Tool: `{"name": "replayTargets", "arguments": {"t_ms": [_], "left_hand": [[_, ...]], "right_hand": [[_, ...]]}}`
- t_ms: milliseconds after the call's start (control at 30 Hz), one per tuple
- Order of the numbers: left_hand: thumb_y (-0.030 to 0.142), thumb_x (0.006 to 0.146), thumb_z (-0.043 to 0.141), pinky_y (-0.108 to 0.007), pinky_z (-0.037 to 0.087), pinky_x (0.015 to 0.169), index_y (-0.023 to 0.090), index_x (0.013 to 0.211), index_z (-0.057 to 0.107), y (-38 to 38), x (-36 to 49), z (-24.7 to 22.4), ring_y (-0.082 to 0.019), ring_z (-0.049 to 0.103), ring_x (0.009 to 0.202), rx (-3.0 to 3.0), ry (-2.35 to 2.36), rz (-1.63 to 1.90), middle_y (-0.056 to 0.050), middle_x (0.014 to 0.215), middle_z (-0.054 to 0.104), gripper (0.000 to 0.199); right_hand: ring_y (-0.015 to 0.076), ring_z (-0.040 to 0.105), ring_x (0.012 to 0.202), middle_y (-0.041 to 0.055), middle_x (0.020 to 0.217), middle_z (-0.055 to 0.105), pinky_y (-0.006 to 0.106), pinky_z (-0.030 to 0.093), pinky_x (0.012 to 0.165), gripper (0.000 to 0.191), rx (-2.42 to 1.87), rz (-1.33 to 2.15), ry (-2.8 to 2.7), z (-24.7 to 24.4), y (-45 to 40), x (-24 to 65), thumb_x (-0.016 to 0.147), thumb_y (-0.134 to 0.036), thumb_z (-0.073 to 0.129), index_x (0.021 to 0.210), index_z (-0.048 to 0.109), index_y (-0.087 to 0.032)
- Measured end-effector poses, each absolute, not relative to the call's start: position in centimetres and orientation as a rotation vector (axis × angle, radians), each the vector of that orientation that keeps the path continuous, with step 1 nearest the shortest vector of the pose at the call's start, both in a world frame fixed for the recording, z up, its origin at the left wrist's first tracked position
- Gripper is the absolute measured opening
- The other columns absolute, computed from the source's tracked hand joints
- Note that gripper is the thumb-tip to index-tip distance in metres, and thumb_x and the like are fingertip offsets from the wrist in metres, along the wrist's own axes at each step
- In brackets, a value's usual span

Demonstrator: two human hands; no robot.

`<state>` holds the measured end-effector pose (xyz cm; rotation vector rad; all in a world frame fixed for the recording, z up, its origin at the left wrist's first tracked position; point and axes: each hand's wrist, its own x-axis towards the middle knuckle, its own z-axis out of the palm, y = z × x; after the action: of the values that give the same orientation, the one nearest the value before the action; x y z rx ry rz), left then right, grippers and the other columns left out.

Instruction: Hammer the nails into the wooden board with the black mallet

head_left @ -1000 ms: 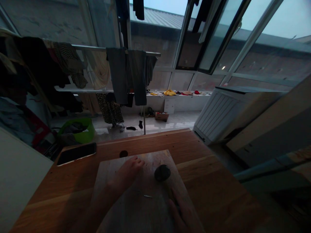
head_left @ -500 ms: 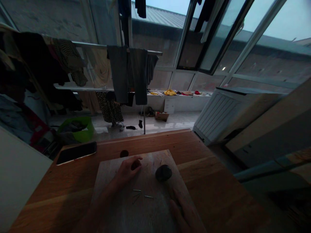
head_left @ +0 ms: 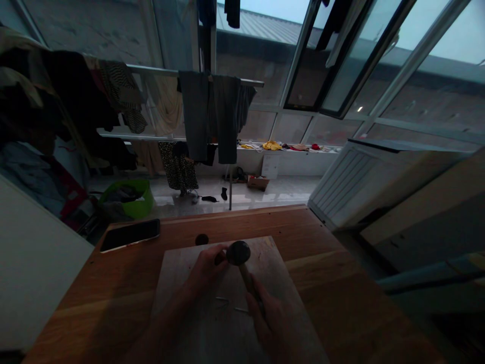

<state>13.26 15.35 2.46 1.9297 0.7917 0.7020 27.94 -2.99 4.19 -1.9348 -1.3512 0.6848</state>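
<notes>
My right hand (head_left: 267,308) is wrapped round the wooden handle of a rubber mallet (head_left: 238,253) with a dark, round head. The mallet head is over the far part of a pale wooden board (head_left: 180,283), right beside the fingertips of my left hand (head_left: 208,265). My left hand's fingers are curled into a pinch above the board; what they hold, if anything, is hidden by the mallet head and the dim light. Several thin nails (head_left: 222,299) lie loose on the board between my two forearms.
The board lies on a brown wooden table (head_left: 326,283). A phone (head_left: 131,235) lies at the table's far left, and a dark round spot (head_left: 202,239) is behind the board. Beyond are a green tub (head_left: 142,199), hanging trousers (head_left: 227,121) and a white cabinet (head_left: 344,182).
My right hand has brought the mallet leftward and up the board, close to my left fingertips. My left hand stays in about the same place on the board. The view has shifted slightly.
</notes>
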Motion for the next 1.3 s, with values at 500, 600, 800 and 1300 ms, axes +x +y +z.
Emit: {"name": "replayTargets", "arguments": {"t_ms": [500,600,800,1300], "left_hand": [[0.022,0.086,0.065,-0.028,0.05,0.072,0.018,0.12,0.065,15.6,13.3,1.5,-0.017,0.065,0.076,1.923,0.772,0.674,-0.002,0.088,0.071,0.035],[0.022,0.085,0.065,-0.028,0.051,0.073,0.018,0.119,0.061,15.7,13.0,2.0,-0.016,0.063,0.079,1.985,0.787,0.657,-0.003,0.094,0.067,0.035],[0.017,0.079,0.066,-0.03,0.051,0.078,0.019,0.098,0.062,12.7,12.2,7.0,-0.019,0.062,0.092,2.402,0.648,0.347,-0.005,0.11,0.061,0.019],[0.007,0.087,0.056,-0.037,0.053,0.075,0.015,0.097,0.068,6.6,15.2,4.5,-0.025,0.067,0.08,2.997,0.313,0.165,-0.009,0.087,0.07,0.017]], "right_hand": [[0.0266,0.075,0.106,0.0132,0.12,0.076,0.033,0.059,0.094,0.071,-1.9,0.622,-1.244,3.5,-4.3,27.5,0.099,-0.07,0.036,0.142,0.062,-0.02],[0.0261,0.068,0.121,0.0084,0.135,0.07,0.032,0.056,0.101,0.064,-1.957,0.565,-1.199,3.9,-6.3,28.3,0.098,-0.068,0.04,0.142,0.062,-0.026],[0.0264,0.064,0.127,0.0072,0.135,0.069,0.033,0.054,0.105,0.056,-2.061,0.557,-1.185,3.0,-9.0,29.9,0.099,-0.061,0.044,0.137,0.067,-0.026],[0.0279,0.054,0.138,0.0115,0.147,0.059,0.041,0.042,0.118,0.058,-2.086,0.751,-1.119,-0.4,-9.1,31.1,0.1,-0.049,0.045,0.146,0.057,-0.015]]}}
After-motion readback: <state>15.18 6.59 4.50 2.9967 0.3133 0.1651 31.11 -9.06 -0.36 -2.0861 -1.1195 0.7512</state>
